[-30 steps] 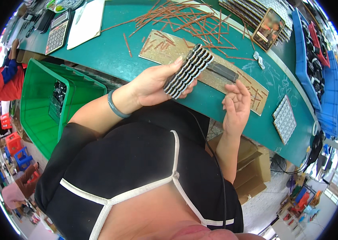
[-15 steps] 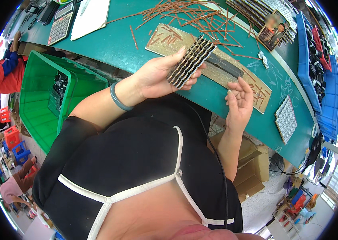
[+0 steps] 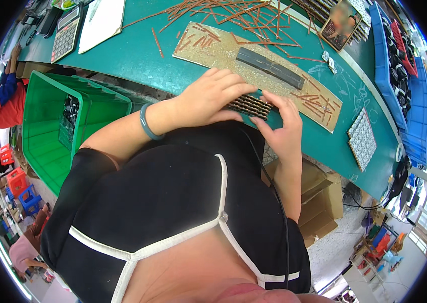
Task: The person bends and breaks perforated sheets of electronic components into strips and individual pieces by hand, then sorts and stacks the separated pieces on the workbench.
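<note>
Stack: dark ribbed stack of thin plates (image 3: 249, 106) lies flat at the near edge of the teal bench (image 3: 138, 55), pressed between both hands, just on the near side of the cardboard sheet (image 3: 254, 60)
Left hand (image 3: 208, 98): palm down over the left end of the stack, fingers spread and laid flat along its top; closed down on it rather than curled round it
Right hand (image 3: 284, 131): at the right end of the stack, fingers bent, fingertips on the end face; how firmly it grips, cannot tell
Step in hand (judgement): squaring and steadying the stack against the bench edge, both hands bracing it
Next move calls for (judgement): even pressure from both ends so the plates do not fan out or slip over the bench edge; a firm two-ended grip before any lift
On the cardboard sheet: long dark strip (image 3: 270, 67) lying along it, a few copper-coloured rods (image 3: 233, 15) on it and many more scattered beyond it
Right of the cardboard sheet: pale tray of small cells (image 3: 362, 139), and further right blue bins (image 3: 405, 76)
Left of the cardboard sheet: white paper (image 3: 101, 20), calculator (image 3: 66, 33)
Below the bench, left of the stack: green crate (image 3: 47, 131) with a small dark grid part inside
Wrist: blue-green band (image 3: 147, 122) on the left forearm
</note>
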A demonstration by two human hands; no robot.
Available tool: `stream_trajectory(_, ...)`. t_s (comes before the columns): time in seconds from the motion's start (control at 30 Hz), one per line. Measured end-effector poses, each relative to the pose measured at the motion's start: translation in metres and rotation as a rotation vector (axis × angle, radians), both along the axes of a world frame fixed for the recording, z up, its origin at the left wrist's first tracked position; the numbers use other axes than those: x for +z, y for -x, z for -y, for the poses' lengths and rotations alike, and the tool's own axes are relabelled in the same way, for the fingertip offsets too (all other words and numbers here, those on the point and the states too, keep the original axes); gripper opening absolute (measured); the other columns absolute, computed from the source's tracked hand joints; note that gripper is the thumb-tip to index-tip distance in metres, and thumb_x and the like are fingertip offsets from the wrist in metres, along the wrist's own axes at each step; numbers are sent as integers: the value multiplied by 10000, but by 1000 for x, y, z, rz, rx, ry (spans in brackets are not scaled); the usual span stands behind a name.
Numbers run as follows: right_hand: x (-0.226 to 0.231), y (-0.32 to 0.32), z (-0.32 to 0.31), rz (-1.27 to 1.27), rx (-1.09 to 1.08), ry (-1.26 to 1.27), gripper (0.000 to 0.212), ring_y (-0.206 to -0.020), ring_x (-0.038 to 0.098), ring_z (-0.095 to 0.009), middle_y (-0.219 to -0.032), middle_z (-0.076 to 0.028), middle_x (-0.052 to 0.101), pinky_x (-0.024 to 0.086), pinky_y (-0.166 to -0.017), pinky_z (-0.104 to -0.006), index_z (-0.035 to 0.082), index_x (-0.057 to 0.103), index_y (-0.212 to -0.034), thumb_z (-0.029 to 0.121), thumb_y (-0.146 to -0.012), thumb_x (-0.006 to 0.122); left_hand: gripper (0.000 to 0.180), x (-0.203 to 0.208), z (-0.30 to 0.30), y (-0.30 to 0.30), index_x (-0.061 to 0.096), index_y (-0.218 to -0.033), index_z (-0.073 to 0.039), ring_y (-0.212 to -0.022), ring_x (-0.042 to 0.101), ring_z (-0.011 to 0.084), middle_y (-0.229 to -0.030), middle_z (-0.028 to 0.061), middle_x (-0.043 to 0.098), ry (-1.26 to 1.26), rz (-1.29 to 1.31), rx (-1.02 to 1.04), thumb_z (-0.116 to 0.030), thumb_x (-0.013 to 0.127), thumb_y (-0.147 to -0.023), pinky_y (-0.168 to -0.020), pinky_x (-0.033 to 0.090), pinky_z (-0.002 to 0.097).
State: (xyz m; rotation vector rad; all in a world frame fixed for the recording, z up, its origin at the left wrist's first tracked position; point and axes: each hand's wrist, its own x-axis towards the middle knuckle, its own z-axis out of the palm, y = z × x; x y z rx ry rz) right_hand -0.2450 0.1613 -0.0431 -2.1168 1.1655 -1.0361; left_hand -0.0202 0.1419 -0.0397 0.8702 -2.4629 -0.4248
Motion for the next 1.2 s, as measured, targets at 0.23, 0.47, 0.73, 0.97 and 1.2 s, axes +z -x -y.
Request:
stream_trajectory(0.23,0,2,1,-30,2,-3,481,-879,602,-266,-972,-80,656,456,-792,-361,71,621,-1073,90,-620,780,695,4,1,-29,499,-1281,-78,-891,552,259,-1054,86,582,-139,-203,97,-145,793,-655,-794,449,361)
stream_trajectory(0.47,2,2,2,-49,11,39,490,-862,587,-266,-967,-67,659,457,-773,-348,77,623,-1057,87,-597,791,622,4,-7,-23,548,-1232,-95,-678,454,128,-965,44,543,-468,-305,129,-25,780,-659,-597,426,245)
stream_trajectory(0.73,-1,-2,1,-52,-31,-27,521,-820,571,-191,-944,-46,663,460,-668,-283,72,639,-1091,83,-595,795,586,-2,-4,-24,573,-1193,-88,-647,443,120,-943,42,534,-460,-310,126,12,770,-651,-577,417,238)
stream_trajectory(0.97,0,-2,1,-68,-24,-57,495,-819,598,-256,-958,-72,664,480,-712,-340,71,636,-1042,89,-577,804,538,0,-3,-21,566,-1163,-91,-763,535,204,-978,66,553,-277,-203,110,-139,778,-671,-683,445,316)
stream_trajectory(1.2,2,-3,1,-43,-35,-79,482,-812,597,-245,-953,-68,663,485,-690,-324,72,638,-1040,74,-585,796,554,13,-3,6,552,-1120,-52,-914,525,226,-1008,65,547,201,146,120,-457,649,-754,-791,389,318)
